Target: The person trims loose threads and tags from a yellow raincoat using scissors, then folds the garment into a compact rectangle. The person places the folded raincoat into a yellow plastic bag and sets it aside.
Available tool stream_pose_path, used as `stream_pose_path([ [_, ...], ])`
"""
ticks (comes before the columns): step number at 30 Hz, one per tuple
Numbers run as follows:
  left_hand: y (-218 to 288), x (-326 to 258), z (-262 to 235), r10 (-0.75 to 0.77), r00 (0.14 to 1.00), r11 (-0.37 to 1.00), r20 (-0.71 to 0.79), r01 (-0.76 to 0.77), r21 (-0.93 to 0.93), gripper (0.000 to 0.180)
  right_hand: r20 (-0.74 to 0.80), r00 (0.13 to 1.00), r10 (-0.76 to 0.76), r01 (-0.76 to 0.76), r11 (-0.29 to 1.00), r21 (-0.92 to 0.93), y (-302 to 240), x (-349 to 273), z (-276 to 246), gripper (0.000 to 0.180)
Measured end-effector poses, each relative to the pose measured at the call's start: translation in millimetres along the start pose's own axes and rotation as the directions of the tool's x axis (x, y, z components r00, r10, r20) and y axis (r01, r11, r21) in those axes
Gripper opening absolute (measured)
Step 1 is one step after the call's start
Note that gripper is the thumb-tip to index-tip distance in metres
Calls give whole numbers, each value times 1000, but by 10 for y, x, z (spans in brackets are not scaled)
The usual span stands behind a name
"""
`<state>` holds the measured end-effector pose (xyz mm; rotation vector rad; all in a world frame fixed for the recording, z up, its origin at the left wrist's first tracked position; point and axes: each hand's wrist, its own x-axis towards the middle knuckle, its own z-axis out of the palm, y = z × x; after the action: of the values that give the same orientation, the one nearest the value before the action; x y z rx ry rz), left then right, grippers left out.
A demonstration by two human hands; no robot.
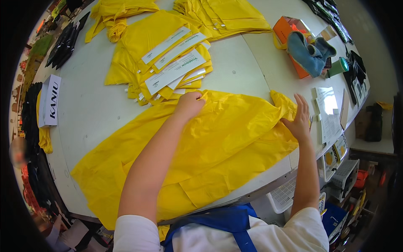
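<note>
head view: large yellow plastic garment (218, 147) lies spread flat on white worktable (88, 109), covering near centre, near edge hanging over table lip.

1. left hand (189, 105): closed, fingers curled on far edge of garment, approx. centre of table. forearm runs across the sheet from near side.
2. right hand (299, 119): fingers extended, thumb and palm on bunched right corner of garment; cannot tell if it pinches the film or only presses on it.
3. hands well apart, one at far-centre edge, one at right corner. material between them wrinkled, not taut.

surroundings:
- folded yellow packs w/ white paper bands (168, 63) stacked just beyond left hand, nearest pack close to touching the fingers.
- 2nd stack of folded yellow pieces (226, 14) far centre; loose yellow bundle (109, 19) far left.
- orange box (289, 31) far right w/ blue-grey cloth (308, 52) draped over it; green cylinder (342, 66) right of cloth.
- white paper sheets (327, 111) at right edge, just beside right hand.
- white carton (49, 101) left side of table; black items (65, 42) far left.
- white mesh baskets (289, 193) under table, near right.
- person wears white sleeves and blue apron strap (228, 222).
</note>
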<state>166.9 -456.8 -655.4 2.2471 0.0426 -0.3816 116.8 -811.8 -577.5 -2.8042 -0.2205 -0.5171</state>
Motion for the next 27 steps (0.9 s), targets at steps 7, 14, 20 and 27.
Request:
stream_pose_path([
  [7, 292, 170, -513, 22, 996, 989, -89, -9, 150, 26, 228, 973, -28, 56, 992, -117, 754, 144, 240, 17],
  [14, 1, -104, -366, 453, 821, 871, -348, -325, 367, 42, 206, 979, -3, 10, 999, -35, -221, 263, 109, 37],
  [20, -1148, -1995, -1283, 91, 570, 783, -816, 466, 413, 57, 540, 776, -325, 309, 943, 124, -993, -378, 883, 50],
  [27, -1495, -2914, -1015, -442, 699, 729, -562, -84, -679, 58, 490, 745, -453, -51, 693, 719, -2531, -487, 513, 59],
])
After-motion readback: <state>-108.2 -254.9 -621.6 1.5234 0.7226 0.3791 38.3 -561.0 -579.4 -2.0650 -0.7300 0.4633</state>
